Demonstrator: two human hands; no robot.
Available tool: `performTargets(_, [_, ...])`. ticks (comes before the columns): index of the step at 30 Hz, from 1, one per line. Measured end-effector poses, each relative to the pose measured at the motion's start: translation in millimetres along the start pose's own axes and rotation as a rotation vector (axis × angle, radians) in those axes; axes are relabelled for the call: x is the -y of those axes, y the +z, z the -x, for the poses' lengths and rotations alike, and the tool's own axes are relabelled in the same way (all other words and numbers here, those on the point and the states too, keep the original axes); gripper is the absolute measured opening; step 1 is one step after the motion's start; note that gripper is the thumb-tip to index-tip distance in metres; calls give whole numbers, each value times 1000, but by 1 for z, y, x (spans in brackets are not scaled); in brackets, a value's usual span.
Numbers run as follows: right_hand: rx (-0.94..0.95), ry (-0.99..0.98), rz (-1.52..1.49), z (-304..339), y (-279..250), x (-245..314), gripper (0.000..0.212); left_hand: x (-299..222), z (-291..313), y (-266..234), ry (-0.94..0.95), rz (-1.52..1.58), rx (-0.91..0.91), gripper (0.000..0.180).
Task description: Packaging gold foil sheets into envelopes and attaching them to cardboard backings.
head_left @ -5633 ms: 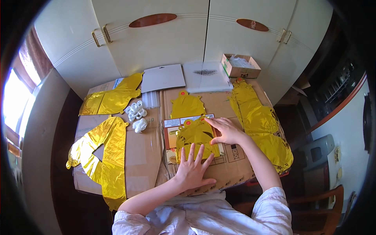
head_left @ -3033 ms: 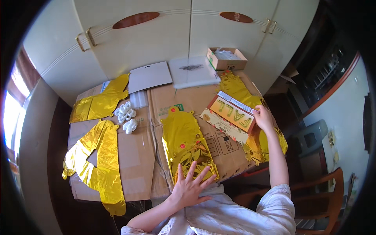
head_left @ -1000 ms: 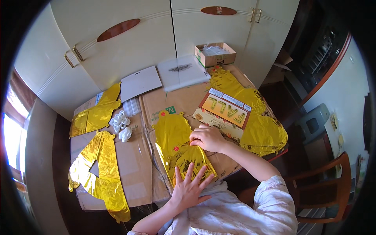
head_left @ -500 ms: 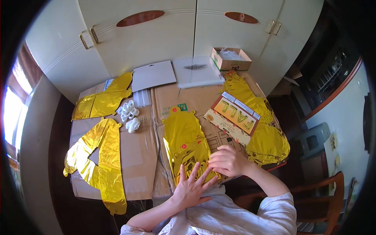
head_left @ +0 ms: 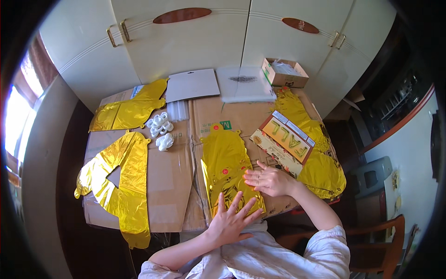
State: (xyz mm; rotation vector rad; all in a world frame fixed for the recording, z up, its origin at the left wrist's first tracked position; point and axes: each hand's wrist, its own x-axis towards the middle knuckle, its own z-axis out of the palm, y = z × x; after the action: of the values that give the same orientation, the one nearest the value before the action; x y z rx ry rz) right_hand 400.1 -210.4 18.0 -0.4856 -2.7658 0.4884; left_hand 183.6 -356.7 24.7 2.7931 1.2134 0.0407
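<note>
A flat gold foil balloon (head_left: 224, 151) with small red round stickers lies lengthwise in front of me on the cardboard-covered table (head_left: 169, 197). My left hand (head_left: 230, 224) rests over its near end, fingers spread wide. On the balloon's right edge lies my right hand (head_left: 269, 180), its fingers stretched out and the palm turned down. Neither hand grips anything. Just beyond the right hand is a printed card package (head_left: 284, 144) with a picture of balloon letters. It overlaps another gold foil balloon (head_left: 320, 169) at the table's right side.
At the left lie an A-shaped gold foil balloon (head_left: 132, 172), partly over the front edge, and another folded one (head_left: 123, 111). White ribbon rolls (head_left: 159, 123), clear straws (head_left: 178, 110), a grey-white card stack (head_left: 193, 85), plastic bags (head_left: 244, 84) and a small carton (head_left: 285, 72) stand farther back.
My right hand has moved up the balloon's right edge, its fingers straightening from a bent pose to flat. The left hand stays spread at the near end. The whole view has shifted slightly.
</note>
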Motion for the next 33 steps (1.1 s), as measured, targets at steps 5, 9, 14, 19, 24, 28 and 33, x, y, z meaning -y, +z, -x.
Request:
performTargets(5, [-63, 29, -98, -18, 0, -12, 33, 0, 2, 0, 0, 5, -23, 83])
performTargets(9, [-183, 91, -45, -34, -4, -28, 29, -1, 2, 3, -3, -4, -35, 83])
performTargets(14, [-101, 214, -14, -53, -21, -46, 18, -1, 2, 2, -6, 1, -38, 84])
performTargets(19, [102, 255, -39, -69, -34, -57, 14, -2, 1, 3, -7, 2, -57, 84])
performTargets(24, [306, 256, 9, -82, -40, -59, 15, -2, -1, -2, -13, 7, -32, 83])
performTargets(28, [340, 251, 6, -88, -42, -58, 15, -4, -2, -6, -19, 2, -29, 82])
performTargets(33, [330, 207, 54, -91, -42, -61, 16, -4, -4, -7, -16, -4, -19, 82])
